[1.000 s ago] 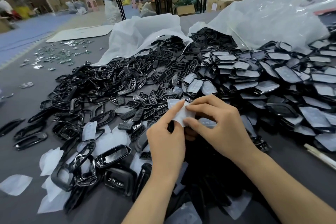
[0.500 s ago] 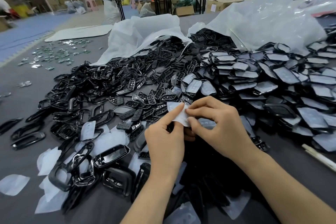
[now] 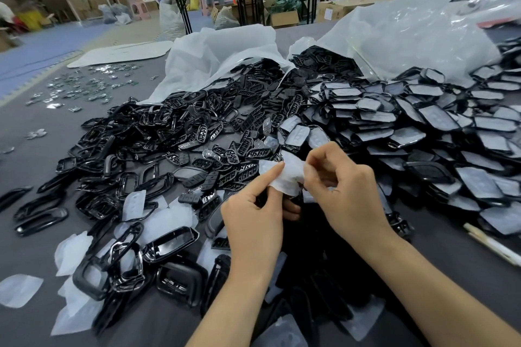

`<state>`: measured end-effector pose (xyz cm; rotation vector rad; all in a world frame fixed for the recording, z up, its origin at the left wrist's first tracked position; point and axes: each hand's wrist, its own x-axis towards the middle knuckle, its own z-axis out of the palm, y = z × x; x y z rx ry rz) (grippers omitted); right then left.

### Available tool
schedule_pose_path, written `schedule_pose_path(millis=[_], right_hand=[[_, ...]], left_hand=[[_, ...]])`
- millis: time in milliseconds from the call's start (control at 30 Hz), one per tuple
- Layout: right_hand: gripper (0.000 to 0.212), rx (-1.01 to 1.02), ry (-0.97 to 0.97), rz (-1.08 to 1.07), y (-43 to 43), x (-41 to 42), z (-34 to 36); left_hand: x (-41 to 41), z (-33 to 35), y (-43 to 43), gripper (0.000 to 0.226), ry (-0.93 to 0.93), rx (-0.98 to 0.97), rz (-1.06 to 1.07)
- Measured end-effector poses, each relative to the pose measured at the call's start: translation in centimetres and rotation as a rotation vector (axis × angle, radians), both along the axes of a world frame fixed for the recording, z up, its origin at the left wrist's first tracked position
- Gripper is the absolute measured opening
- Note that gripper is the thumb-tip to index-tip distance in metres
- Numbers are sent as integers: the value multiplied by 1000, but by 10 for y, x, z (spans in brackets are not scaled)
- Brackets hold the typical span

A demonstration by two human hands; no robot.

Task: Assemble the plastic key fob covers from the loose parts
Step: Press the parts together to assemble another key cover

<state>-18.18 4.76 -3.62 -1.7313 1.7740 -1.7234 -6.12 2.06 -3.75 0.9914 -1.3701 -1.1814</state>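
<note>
My left hand and my right hand meet over the middle of the table, both pinching a white translucent film that curls up between them. A black key fob part sits under the film, mostly hidden by my fingers. Behind them lies a heap of small black button frames. Black ring-shaped shells are piled to the left. Film-covered black covers are stacked to the right.
Peeled white films and several black shells litter the grey table at the near left. Two open plastic bags stand behind the piles. Small shiny metal pieces lie at the far left. A pale stick lies at the right.
The film has come further up off the part: my right hand has drawn it up and to the right, while my left hand stays in place.
</note>
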Motion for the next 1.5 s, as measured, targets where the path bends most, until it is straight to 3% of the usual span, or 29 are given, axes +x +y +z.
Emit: schedule_pose_path(millis=[100, 267, 400, 500, 700, 767, 867, 1000, 1200, 1400, 1500], right_hand=[[16, 31, -97, 5, 0, 1, 0], [26, 55, -461, 94, -2, -3, 4], [26, 72, -574, 197, -3, -3, 5], [21, 74, -454, 229, -2, 0, 3], [37, 76, -134, 88, -2, 3, 0], [36, 97, -81, 62, -2, 5, 0], [38, 137, -87, 77, -1, 5, 0], [29, 189, -186, 131, -1, 5, 3], [53, 246, -333, 244, -1, 2, 7], [67, 306, -275, 387, 3, 8, 7], [63, 261, -372, 365, 2, 3, 6]], left_hand=[[1, 1, -1, 45, 14, -10, -10], [0, 0, -2, 41, 26, -17, -37], [-1, 0, -4, 43, 37, -18, -13], [0, -2, -6, 41, -15, -10, -22], [1, -5, -7, 21, -195, -76, -27], [0, -6, -7, 27, -233, -99, -21], [1, -4, -6, 38, -175, -43, -57], [2, -4, -7, 28, -80, 9, -82], [1, -1, -10, 27, 99, 106, -99], [7, 2, -20, 29, 336, 253, -4], [16, 3, -30, 17, 471, 265, 212]])
